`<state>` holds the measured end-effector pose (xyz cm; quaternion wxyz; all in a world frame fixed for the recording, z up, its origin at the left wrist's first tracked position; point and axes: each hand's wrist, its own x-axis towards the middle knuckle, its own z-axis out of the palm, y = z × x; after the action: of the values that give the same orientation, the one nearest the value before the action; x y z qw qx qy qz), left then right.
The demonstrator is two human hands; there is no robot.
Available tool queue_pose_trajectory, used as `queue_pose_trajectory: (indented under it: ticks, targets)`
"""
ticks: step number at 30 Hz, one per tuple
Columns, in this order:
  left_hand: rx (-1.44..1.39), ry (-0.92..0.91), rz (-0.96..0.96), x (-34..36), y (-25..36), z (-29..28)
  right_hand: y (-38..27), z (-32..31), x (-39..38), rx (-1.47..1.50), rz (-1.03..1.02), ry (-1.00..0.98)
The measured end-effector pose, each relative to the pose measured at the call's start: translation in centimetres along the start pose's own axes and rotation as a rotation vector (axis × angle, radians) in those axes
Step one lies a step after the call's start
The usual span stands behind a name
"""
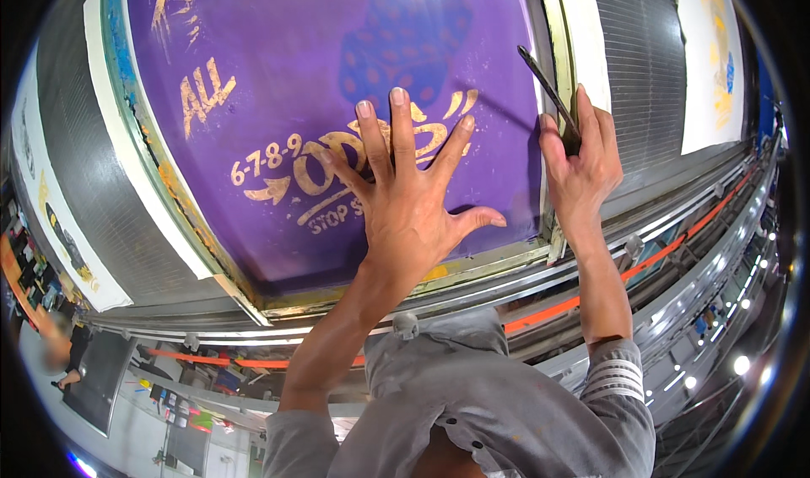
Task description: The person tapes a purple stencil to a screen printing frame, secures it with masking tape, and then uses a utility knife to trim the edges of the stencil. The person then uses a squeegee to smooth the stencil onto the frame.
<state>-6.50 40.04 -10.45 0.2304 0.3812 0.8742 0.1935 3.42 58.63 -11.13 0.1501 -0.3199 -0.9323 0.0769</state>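
Observation:
A purple printing screen (278, 81) lies in front of me, with cream lettering and a blue dice shape showing on it. My left hand (411, 162) is open, palm down with its fingers spread over the lettering, and appears to rest on the screen. Pinched between thumb and fingers of my right hand (584, 162) is a slim dark stick-like tool (547, 83), its exact kind unclear. It tilts up and to the left, its tip over the screen's right edge. My right hand is beside the frame's near right corner.
The screen's paint-stained frame (156, 162) borders the purple area. Dark ribbed boards carry printed white sheets on the left and right (704, 64). Metal rails with an orange strip (540, 311) run along the near side. Another person (72, 351) is at the far left.

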Motion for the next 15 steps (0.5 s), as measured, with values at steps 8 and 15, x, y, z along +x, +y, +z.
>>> queue_pose_trajectory:
  ticks: [8,15]
  targets:
    - [0.020,0.066,0.017,-0.2,-0.1,0.9,0.6,0.3,-0.8,0.041,0.042,0.025]
    - [-0.128,0.147,0.063,-0.9,-1.4,1.0,0.4,0.2,-0.8,-0.008,0.013,0.062]
